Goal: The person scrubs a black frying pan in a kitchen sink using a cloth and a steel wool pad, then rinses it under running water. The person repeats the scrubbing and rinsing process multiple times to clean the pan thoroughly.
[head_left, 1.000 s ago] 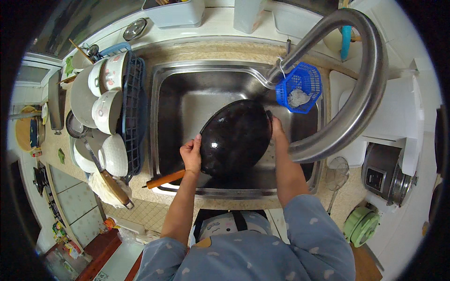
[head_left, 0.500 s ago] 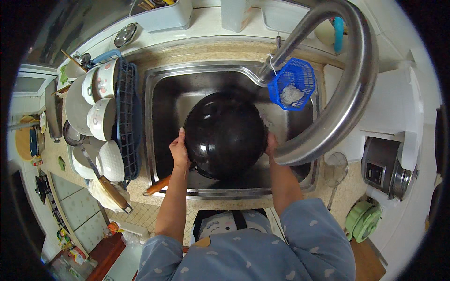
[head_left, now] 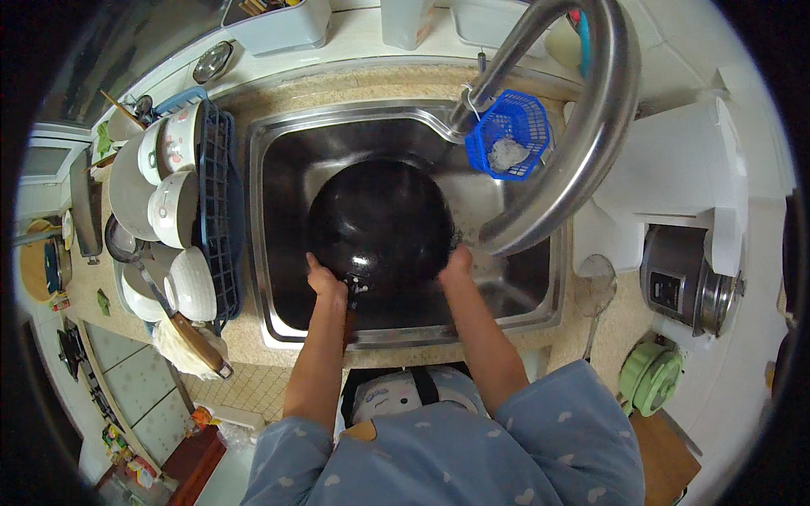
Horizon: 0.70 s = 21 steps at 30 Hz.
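Head view: a round black wok (head_left: 380, 223) lies in the steel sink (head_left: 278, 160), straight ahead of both hands, its handle pointing back toward the person. Left hand (head_left: 325, 280) grips the near rim by the handle; right hand (head_left: 456, 263) clasps the rim's right side. Glossy, dark, bowl-shaped metal; dish rack (head_left: 215, 211) left, faucet (head_left: 582, 126) overhead.

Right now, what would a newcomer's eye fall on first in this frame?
First, the big black wok filling the steel sink, with the left hand on its near rim by the handle and the right hand on the rim opposite. Next, the curved steel faucet arching over the sink's right side, with a blue basket hanging beside it. At the left, a rack holds white bowls.
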Each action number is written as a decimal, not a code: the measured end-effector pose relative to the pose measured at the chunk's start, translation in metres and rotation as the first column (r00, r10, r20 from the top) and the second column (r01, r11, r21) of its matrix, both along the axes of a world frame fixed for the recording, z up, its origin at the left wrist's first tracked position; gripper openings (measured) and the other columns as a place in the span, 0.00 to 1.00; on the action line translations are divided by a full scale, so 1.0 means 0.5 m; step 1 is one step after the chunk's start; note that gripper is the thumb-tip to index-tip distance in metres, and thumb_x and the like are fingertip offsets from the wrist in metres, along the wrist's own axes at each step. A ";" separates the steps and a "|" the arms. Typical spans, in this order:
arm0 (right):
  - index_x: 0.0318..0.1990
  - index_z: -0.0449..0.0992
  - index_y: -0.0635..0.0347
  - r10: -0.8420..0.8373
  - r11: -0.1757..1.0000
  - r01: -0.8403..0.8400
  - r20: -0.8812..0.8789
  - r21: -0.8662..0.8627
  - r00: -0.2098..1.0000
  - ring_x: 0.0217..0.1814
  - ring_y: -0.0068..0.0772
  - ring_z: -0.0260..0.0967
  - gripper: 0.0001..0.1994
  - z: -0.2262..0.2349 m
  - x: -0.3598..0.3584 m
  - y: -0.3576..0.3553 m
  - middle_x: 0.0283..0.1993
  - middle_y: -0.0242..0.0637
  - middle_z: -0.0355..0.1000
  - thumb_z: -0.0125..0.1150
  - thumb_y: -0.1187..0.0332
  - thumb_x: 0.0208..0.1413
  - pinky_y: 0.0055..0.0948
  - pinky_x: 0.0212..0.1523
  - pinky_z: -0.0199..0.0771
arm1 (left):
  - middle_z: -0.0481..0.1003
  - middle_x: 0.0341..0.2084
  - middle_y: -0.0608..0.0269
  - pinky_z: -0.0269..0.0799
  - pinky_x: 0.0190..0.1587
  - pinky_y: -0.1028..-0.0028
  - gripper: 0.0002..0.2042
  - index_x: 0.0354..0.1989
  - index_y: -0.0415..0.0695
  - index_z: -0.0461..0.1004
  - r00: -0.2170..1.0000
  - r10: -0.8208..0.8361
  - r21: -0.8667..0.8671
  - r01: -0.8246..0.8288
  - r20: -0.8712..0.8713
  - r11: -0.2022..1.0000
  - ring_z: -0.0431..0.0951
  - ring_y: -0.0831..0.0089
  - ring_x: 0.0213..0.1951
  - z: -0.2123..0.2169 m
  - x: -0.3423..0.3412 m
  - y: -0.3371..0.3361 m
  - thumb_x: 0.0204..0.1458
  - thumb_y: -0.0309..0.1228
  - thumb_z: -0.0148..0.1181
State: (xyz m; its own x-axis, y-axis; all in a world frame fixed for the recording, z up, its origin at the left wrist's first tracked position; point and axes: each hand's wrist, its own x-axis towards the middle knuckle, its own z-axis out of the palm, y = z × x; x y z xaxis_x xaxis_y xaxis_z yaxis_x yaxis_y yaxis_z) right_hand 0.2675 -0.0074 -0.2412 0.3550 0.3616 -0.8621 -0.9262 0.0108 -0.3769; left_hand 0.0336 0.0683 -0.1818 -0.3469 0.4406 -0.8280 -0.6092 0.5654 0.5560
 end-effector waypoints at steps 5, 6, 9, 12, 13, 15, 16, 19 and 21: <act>0.53 0.62 0.62 0.160 0.959 0.003 0.548 -0.284 0.821 0.54 0.36 0.59 0.16 0.200 -0.086 0.070 0.54 0.39 0.60 0.42 0.68 0.58 0.36 0.55 0.58 | 0.61 0.55 0.61 0.56 0.57 0.60 0.23 0.57 0.45 0.59 0.979 0.041 0.100 -0.062 0.198 0.993 0.61 0.60 0.54 0.000 0.025 -0.018 0.58 0.45 0.31; 0.56 0.59 0.61 0.180 0.958 -0.005 0.589 -0.286 0.788 0.55 0.34 0.57 0.17 0.199 -0.093 0.075 0.56 0.39 0.58 0.42 0.69 0.59 0.31 0.56 0.54 | 0.59 0.56 0.62 0.54 0.58 0.60 0.23 0.57 0.46 0.58 0.975 0.023 0.099 -0.046 0.223 0.994 0.60 0.61 0.56 0.008 0.031 -0.018 0.59 0.45 0.30; 0.58 0.54 0.60 0.216 0.962 -0.026 0.692 -0.273 0.689 0.57 0.34 0.55 0.20 0.209 -0.133 0.077 0.58 0.39 0.55 0.42 0.69 0.59 0.30 0.58 0.51 | 0.57 0.57 0.60 0.52 0.60 0.60 0.23 0.58 0.46 0.57 0.940 0.009 0.093 -0.043 0.341 0.995 0.58 0.61 0.57 0.034 0.052 -0.027 0.59 0.44 0.27; 0.60 0.50 0.63 0.301 0.949 -0.150 0.659 -0.277 0.690 0.62 0.39 0.48 0.22 0.228 -0.166 0.047 0.61 0.44 0.49 0.42 0.70 0.58 0.32 0.60 0.47 | 0.57 0.57 0.60 0.50 0.61 0.59 0.23 0.58 0.46 0.56 0.936 0.001 0.078 -0.031 0.353 0.996 0.57 0.61 0.58 0.029 0.048 -0.038 0.59 0.44 0.26; 0.60 0.49 0.64 0.317 0.947 -0.188 0.656 -0.261 0.685 0.64 0.41 0.45 0.23 0.231 -0.176 0.035 0.63 0.46 0.46 0.42 0.71 0.58 0.33 0.61 0.46 | 0.57 0.57 0.59 0.50 0.61 0.59 0.24 0.58 0.46 0.56 0.943 -0.010 0.085 -0.019 0.332 0.996 0.57 0.60 0.58 0.030 0.047 -0.036 0.59 0.44 0.25; 0.59 0.51 0.65 0.393 0.920 -0.288 0.626 -0.267 0.673 0.62 0.39 0.49 0.22 0.216 -0.188 0.006 0.60 0.45 0.51 0.43 0.72 0.57 0.31 0.60 0.48 | 0.57 0.57 0.59 0.50 0.61 0.59 0.24 0.58 0.46 0.55 0.957 -0.032 0.098 0.003 0.288 0.995 0.57 0.60 0.58 0.031 0.044 -0.032 0.59 0.44 0.24; 0.59 0.52 0.64 0.452 0.890 -0.376 0.614 -0.260 0.647 0.61 0.37 0.51 0.22 0.219 -0.182 -0.011 0.60 0.43 0.53 0.44 0.72 0.56 0.30 0.59 0.49 | 0.57 0.57 0.59 0.50 0.61 0.59 0.24 0.58 0.45 0.55 0.947 -0.025 0.096 -0.007 0.321 0.995 0.57 0.60 0.58 0.029 0.038 -0.034 0.59 0.44 0.23; 0.58 0.54 0.63 0.551 0.825 -0.483 0.608 -0.294 0.571 0.60 0.35 0.53 0.23 0.237 -0.150 -0.052 0.59 0.41 0.55 0.48 0.72 0.55 0.28 0.58 0.52 | 0.57 0.57 0.58 0.50 0.61 0.59 0.25 0.58 0.44 0.55 0.914 -0.008 0.085 -0.029 0.406 0.996 0.57 0.60 0.58 0.035 0.025 -0.035 0.59 0.45 0.23; 0.58 0.55 0.64 0.557 0.818 -0.432 0.709 -0.379 0.433 0.59 0.38 0.53 0.24 0.262 -0.129 -0.059 0.58 0.44 0.55 0.50 0.72 0.53 0.30 0.58 0.52 | 0.57 0.57 0.58 0.50 0.61 0.58 0.25 0.59 0.43 0.54 0.899 -0.001 0.073 -0.034 0.439 0.997 0.57 0.59 0.58 0.052 0.020 -0.030 0.59 0.45 0.22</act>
